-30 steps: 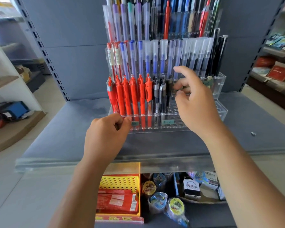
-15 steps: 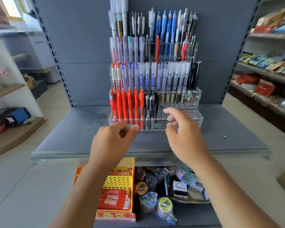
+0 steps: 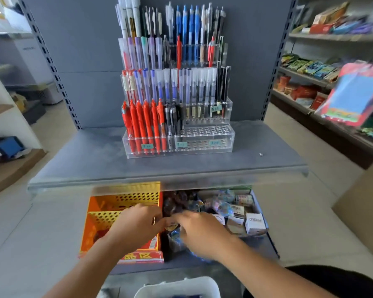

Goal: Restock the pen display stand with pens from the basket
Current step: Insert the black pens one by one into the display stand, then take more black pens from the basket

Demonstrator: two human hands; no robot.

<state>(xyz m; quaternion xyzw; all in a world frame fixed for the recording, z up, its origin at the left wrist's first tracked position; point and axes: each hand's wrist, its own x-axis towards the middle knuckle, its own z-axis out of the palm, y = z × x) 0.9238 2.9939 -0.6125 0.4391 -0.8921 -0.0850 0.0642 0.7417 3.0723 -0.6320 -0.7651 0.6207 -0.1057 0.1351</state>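
Left hand (image 3: 136, 226) over the orange crate (image 3: 108, 214); stand (image 3: 202, 145) on the shelf (image 3: 95, 160) above, front-right holes (image 3: 205, 132) vacant, awaiting stock; white basket (image 3: 181, 286), its likely source, at bottom edge; right hand (image 3: 200, 233) over packets (image 3: 224, 207). Both grips blurred: cannot tell.

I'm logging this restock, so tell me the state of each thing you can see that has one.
pen display stand, upright on the shelf, front row's right holes empty.
red pens, standing in the front row's left holes.
left hand, over the yellow basket, blurred, grip unclear.
right hand, beside it over packets, grip unclear.
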